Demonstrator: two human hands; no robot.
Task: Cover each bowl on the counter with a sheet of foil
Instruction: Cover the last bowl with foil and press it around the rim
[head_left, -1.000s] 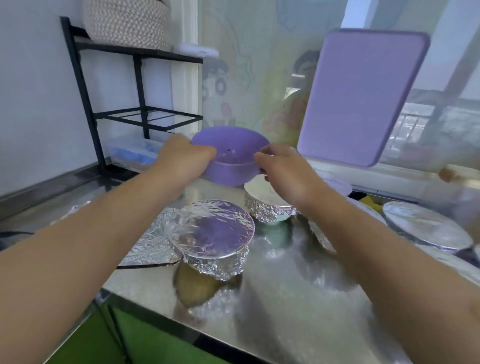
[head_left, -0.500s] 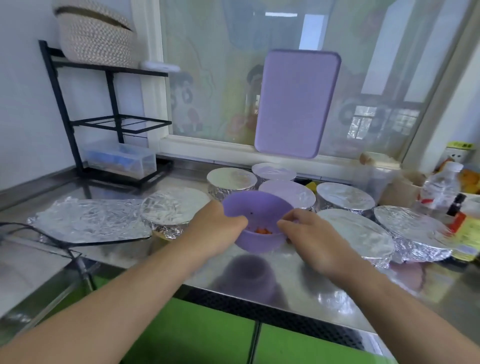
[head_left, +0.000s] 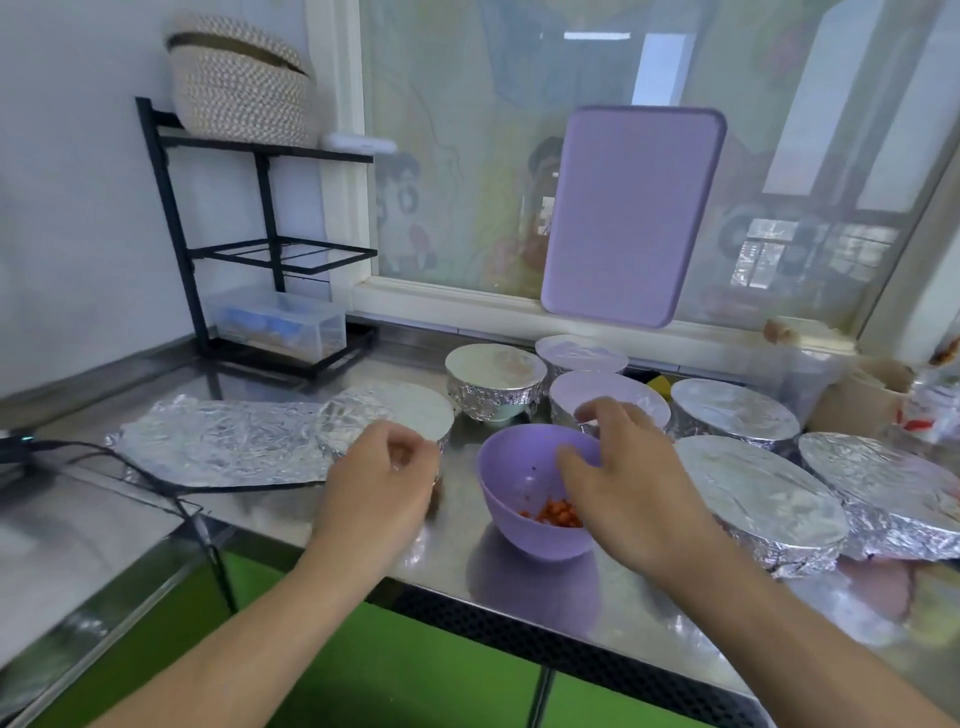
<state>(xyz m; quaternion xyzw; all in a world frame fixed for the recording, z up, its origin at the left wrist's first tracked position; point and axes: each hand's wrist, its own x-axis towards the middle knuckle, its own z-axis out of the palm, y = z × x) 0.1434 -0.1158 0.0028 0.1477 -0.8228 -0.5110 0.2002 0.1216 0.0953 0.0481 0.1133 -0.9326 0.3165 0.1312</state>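
— That purple bowl (head_left: 537, 499) at the near edge of the surface (head_left: 467, 525), is it the only one left bare?

— As far as I can see, yes. It looks like light plastic, stiff enough, with a few orange bits at the bottom. I'd guess it slides easily on that shiny steel, so steady it by the rim or the wall while wrapping.

— And the hands?

— The right hand (head_left: 631, 488) hovers over the bowl's right rim, fingers loosely spread and bent, gripping nothing. Whether it touches the rim, I cannot tell. The left hand (head_left: 379, 480) is just left of the bowl, loosely curled, and I see nothing in it.

— Where's the foil?

— A crinkled foil sheet (head_left: 218, 441) lies flat farther left. Thin stuff, tears and creases readily; I'd lift it by two corners. Beyond sit the covered bowls (head_left: 493, 382), in a cluster running right.
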